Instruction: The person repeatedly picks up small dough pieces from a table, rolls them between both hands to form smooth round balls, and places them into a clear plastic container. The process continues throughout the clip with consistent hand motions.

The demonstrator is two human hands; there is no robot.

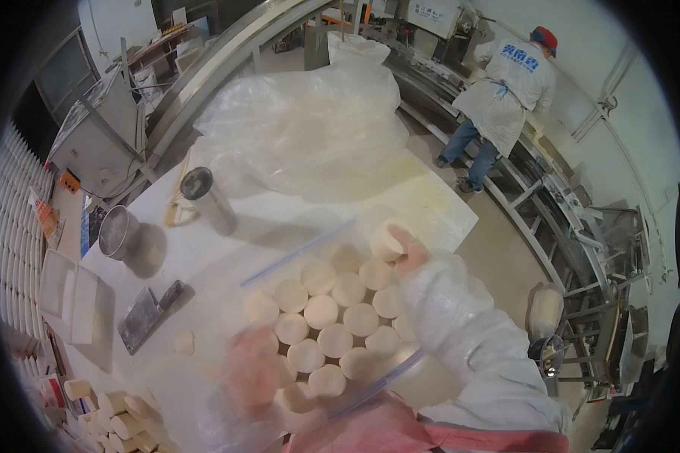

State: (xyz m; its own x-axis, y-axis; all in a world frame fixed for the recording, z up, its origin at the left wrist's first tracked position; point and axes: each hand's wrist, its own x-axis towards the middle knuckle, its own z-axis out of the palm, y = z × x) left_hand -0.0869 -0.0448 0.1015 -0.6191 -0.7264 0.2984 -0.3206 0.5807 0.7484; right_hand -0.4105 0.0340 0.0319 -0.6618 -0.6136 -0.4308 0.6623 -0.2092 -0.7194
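Food-production workshop, by the look of it: long grey metal machine line (423,79) runs along the white wall (604,60), person (506,90) in white smock (493,113) and red cap (544,39) stands at it; broad white surface (211,291) carries pale round dough-like cylinders (335,340) packed in rows plus dark rectangular metal cleaver (141,319).

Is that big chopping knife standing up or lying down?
Lying down: the cleaver has its broad side facing up, and its dark handle lies along the white table too.

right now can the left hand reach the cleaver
Probably yes: the cleaver lies to the left of the left hand, with only a small flat pale piece showing between them.
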